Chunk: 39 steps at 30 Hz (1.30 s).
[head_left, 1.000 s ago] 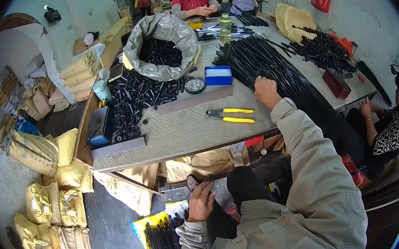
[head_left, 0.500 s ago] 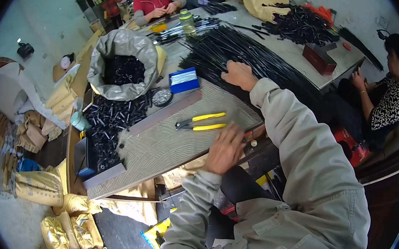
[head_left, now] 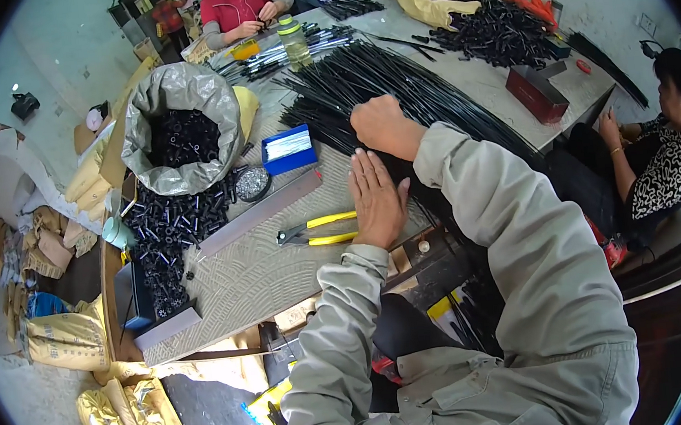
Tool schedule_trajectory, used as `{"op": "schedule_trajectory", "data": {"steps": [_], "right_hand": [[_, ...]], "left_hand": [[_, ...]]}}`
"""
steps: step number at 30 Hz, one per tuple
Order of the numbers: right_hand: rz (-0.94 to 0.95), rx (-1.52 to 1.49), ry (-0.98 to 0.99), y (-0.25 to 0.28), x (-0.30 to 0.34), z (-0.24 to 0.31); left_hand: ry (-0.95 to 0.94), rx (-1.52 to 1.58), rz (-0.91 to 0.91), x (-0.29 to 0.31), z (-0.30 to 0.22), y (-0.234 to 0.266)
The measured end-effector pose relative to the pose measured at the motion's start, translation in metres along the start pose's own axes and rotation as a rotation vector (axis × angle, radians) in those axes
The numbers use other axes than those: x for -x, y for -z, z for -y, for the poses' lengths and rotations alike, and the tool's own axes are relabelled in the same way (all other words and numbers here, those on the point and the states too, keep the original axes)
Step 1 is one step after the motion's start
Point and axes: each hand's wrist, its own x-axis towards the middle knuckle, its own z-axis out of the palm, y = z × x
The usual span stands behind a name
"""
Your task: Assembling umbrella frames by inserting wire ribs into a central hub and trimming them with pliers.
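Long black rods [head_left: 427, 89] lie in a wide bundle on the table. My right hand [head_left: 386, 129] is closed in a fist at the bundle's near left edge; it appears to grip rods, though its fingertips are hidden. Just below it, my left hand [head_left: 379, 200] lies flat with fingers stretched out, its fingertips close to the right hand and the rods. Pliers with yellow handles [head_left: 331, 219] rest to the left, the handle ends beside my left hand. Beyond them are a blue box [head_left: 293, 163] of thin silvery strips and a round black dish [head_left: 252, 184] of small metal pieces.
A metal bar [head_left: 262, 212] crosses the table beside a heap of short black tubes [head_left: 181, 215]. An open grey sack [head_left: 137, 142] holds more black parts. A bottle [head_left: 294, 45] and a dark red box [head_left: 537, 95] stand farther off. A person [head_left: 662, 149] sits at right, another [head_left: 243, 13] opposite.
My left hand has moved up from the table's front edge to beside my right hand, its fingers now extended. My right hand stays closed at the rods. The whole view has shifted slightly.
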Motion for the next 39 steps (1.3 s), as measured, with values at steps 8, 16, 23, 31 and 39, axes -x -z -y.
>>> {"op": "schedule_trajectory", "data": {"steps": [8,16,23,31,39], "right_hand": [[-0.060,-0.128,-0.078,0.003,0.008,-0.017],[-0.076,-0.393,-0.181,0.006,0.016,-0.026],[0.106,-0.831,-0.146,0.032,0.033,-0.041],[0.149,-1.108,-0.179,0.075,0.086,-0.051],[-0.179,-1.263,-0.120,0.160,0.133,-0.057]], "left_hand": [[0.067,0.030,-0.149,-0.015,0.002,-0.005],[0.028,0.124,-0.038,-0.020,-0.002,-0.009],[0.004,-0.084,0.117,-0.013,0.003,-0.024],[0.004,-0.010,0.103,-0.012,0.005,-0.022],[0.049,-0.100,0.153,-0.007,0.005,-0.021]]}}
